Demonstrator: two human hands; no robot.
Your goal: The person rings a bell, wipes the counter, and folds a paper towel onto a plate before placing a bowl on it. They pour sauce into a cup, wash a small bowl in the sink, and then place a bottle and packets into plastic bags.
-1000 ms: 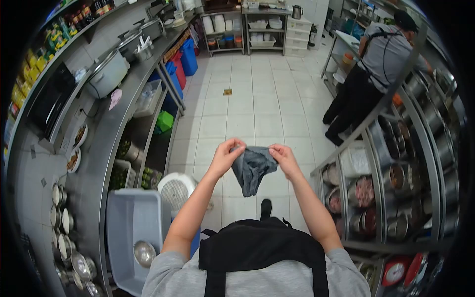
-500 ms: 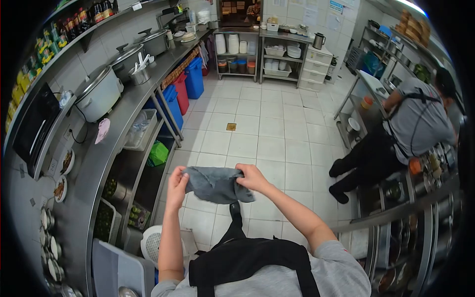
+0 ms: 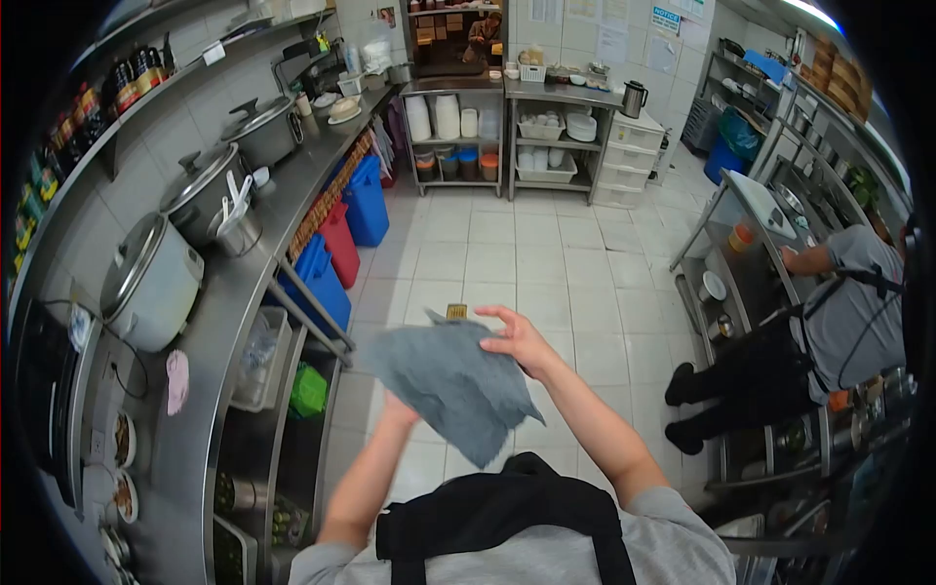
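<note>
A grey cloth (image 3: 453, 380) hangs spread out in the air in front of my body, slightly blurred, with one corner pointing down. My left hand (image 3: 398, 409) is under its left side and holds it up; the fingers are hidden behind the fabric. At the upper right edge of the cloth is my right hand (image 3: 522, 343), index finger stretched out and thumb apart from it. The thumb lies against the fabric without a visible grip.
A steel counter (image 3: 210, 322) along the left carries a rice cooker (image 3: 151, 283), pots and a pink cloth (image 3: 176, 380). Blue bins (image 3: 366, 200) and a red bin (image 3: 338, 244) stand beneath. At right, a co-worker (image 3: 829, 312) leans over another counter. A floor drain (image 3: 456, 312) lies ahead.
The cloth has gone from folded between both hands to spread wider and lower. My left hand has moved down under it, and my right fingers have opened. The view has shifted.
</note>
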